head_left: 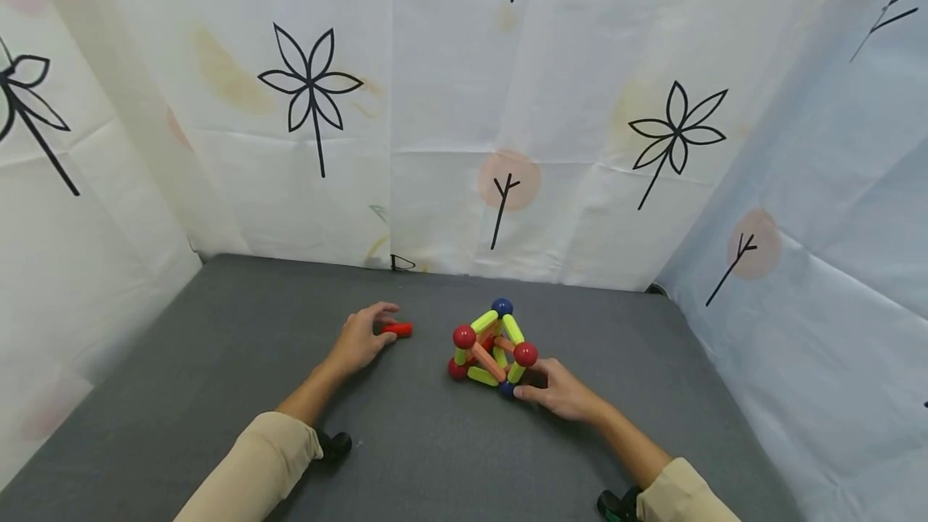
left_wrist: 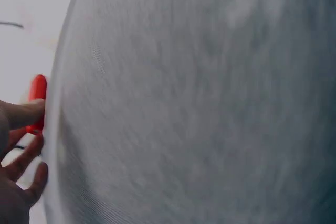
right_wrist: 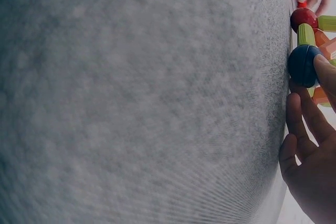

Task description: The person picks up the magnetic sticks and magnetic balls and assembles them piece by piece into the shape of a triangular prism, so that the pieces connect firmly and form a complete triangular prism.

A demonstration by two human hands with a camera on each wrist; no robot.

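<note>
My left hand (head_left: 360,338) pinches a short red rod (head_left: 399,329) between thumb and fingers, low over the grey table. In the left wrist view, that red rod (left_wrist: 38,90) sticks out past the thumb. To its right stands a ball-and-stick structure (head_left: 484,362) of yellow-green and orange rods joined by red and blue balls. My right hand (head_left: 569,391) holds its near right corner. The right wrist view shows the thumb on a blue ball (right_wrist: 303,65), with fingers reaching behind it. Part of the structure's far side is hidden by its front rods.
A grey cloth-covered table (head_left: 435,457) lies under everything. White printed curtains (head_left: 435,103) enclose it at the back and both sides. Dark bands (head_left: 335,445) sit around the wrists by the rolled beige sleeves (head_left: 250,466).
</note>
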